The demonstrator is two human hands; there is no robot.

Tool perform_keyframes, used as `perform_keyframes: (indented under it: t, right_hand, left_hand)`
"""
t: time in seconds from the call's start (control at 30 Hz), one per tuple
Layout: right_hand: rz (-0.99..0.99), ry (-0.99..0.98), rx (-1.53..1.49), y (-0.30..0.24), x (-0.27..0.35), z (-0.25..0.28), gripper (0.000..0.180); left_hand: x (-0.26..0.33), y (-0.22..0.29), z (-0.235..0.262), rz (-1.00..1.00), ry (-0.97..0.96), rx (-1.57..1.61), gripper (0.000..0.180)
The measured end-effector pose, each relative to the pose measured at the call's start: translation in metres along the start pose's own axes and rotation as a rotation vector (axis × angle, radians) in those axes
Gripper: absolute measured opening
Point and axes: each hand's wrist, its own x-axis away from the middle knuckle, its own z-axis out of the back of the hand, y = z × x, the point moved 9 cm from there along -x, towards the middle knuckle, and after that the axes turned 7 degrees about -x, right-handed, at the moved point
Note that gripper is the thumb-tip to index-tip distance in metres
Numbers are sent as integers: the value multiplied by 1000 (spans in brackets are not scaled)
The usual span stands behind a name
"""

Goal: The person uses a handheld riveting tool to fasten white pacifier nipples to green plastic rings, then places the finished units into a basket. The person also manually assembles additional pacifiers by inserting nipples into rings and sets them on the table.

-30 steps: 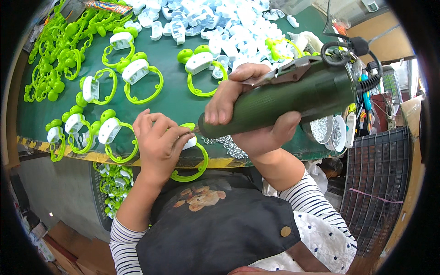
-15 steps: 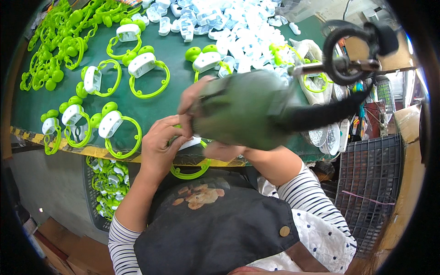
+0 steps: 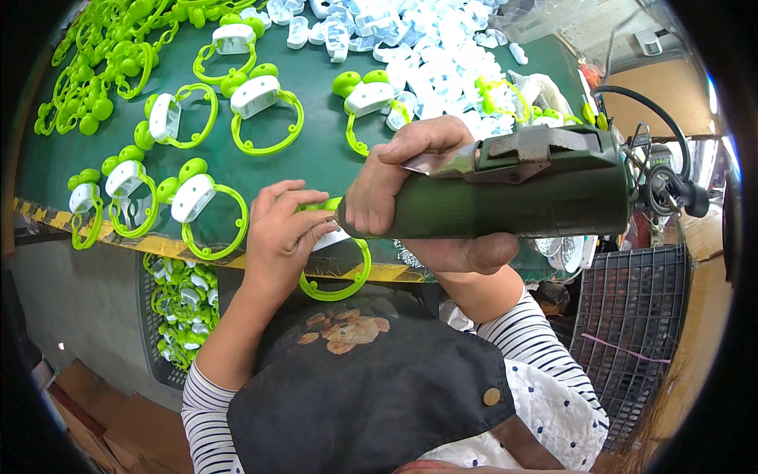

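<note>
- Dark olive green: the power tool (image 3: pixel 505 197) in the right hand (image 3: pixel 379 186).
- Lime green and white: the ring piece (image 3: pixel 328 238) at the left hand (image 3: pixel 276 229), and the rings (image 3: pixel 257 99) beyond it.
- Plain lime: the heap (image 3: pixel 103 59) farther left.
- White, tinged pale blue: the pile of parts (image 3: pixel 430 67) beyond the right hand.
- Deep green: the bench (image 3: pixel 205 170) under both hands, its edge (image 3: pixel 383 272) yellow with black.
- Black, with a tan bear print: the apron (image 3: pixel 347 395) below them.
- White with dark stripes: the sleeves (image 3: pixel 533 340) behind the hands.

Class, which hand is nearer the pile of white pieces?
Right. The right hand, holding the dark green tool, is below the pile in the picture; the left hand is lower, farther left.
</note>
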Motion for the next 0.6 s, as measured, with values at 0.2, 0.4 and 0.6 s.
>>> perform_keyframes:
  t: [0.2, 0.4, 0.6]
  right_hand:
    - [-38, -49, -104, 4, 3, -15, 91]
    - [-9, -207, -13, 26, 8, -29, 72]
    - [-37, -374, 327, 40, -4, -43, 65]
  left_hand:
    - [5, 1, 12, -33, 1, -29, 28]
    - [18, -8, -5, 95, -22, 124, 28]
    - [25, -13, -11, 20, 54, 232, 47]
